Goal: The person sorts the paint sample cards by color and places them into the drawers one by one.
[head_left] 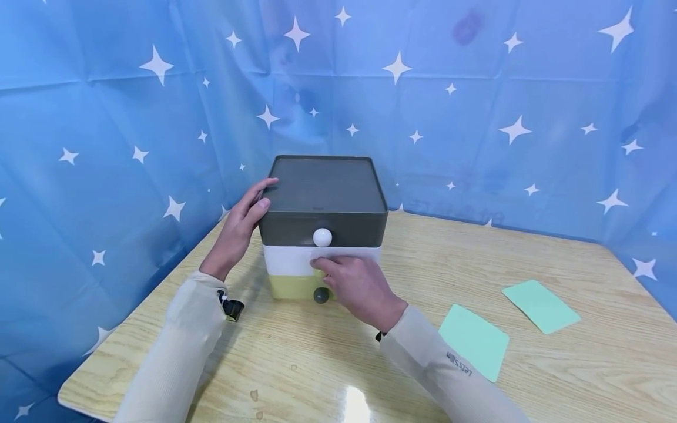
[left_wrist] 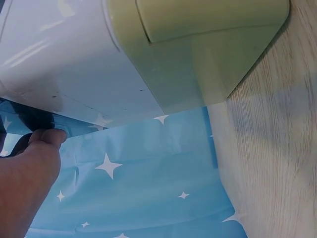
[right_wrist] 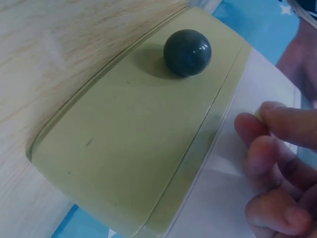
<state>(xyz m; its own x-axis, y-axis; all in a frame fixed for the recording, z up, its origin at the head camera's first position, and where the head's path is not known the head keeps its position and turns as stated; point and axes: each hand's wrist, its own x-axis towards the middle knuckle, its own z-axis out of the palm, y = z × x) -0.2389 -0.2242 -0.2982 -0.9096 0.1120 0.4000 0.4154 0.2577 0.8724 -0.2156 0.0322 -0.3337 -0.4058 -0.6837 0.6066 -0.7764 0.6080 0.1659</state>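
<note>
A small three-tier drawer box (head_left: 325, 185) stands on the table, dark grey on top, white in the middle, yellow-green below. My left hand (head_left: 240, 226) rests against the left side of the grey tier, its fingertips at the top edge. At the front of the white drawer (head_left: 288, 258), my right hand (head_left: 362, 285) pinches a small knob; only a yellowish sliver of it shows between thumb and finger in the right wrist view. Above it sits a white knob (head_left: 322, 237) on the grey drawer, and below it a dark round knob (right_wrist: 187, 53) on the yellow-green drawer.
Two light green sheets, a nearer one (head_left: 473, 341) and a farther one (head_left: 540, 306), lie on the wooden table (head_left: 296, 364) to the right. A blue cloth with white stars (head_left: 449, 117) hangs behind and to the left.
</note>
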